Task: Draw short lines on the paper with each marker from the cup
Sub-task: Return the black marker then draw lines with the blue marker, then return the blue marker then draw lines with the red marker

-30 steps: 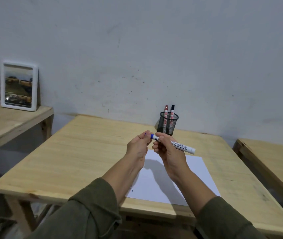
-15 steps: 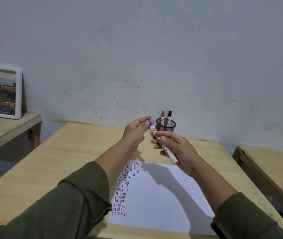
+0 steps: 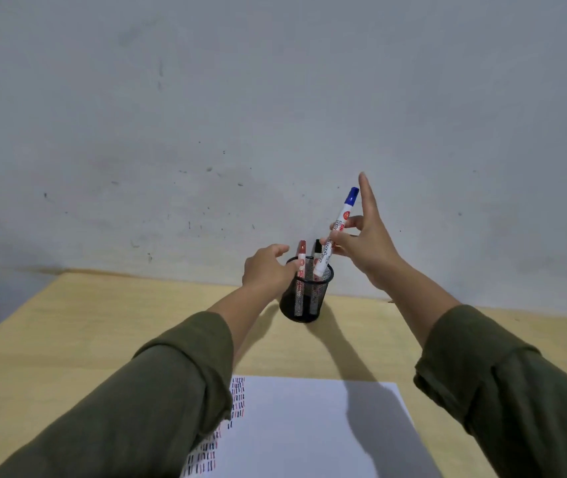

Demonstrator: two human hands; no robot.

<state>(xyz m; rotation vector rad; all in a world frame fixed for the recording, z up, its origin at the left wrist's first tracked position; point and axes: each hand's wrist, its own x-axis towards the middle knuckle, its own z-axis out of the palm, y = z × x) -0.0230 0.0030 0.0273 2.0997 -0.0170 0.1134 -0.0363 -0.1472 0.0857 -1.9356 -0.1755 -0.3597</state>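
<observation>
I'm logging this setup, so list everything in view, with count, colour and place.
table: one, light wood, in front of the wall
wall: one, grey-white, behind the table
cup: one, black mesh, far middle of the table
blue marker: one, white with blue cap, lower end in the cup
red marker: one, in the cup
black marker: one, in the cup
paper: one, white, near edge, short lines at its left
left hand: at the cup rim
right hand: holding the blue marker
</observation>
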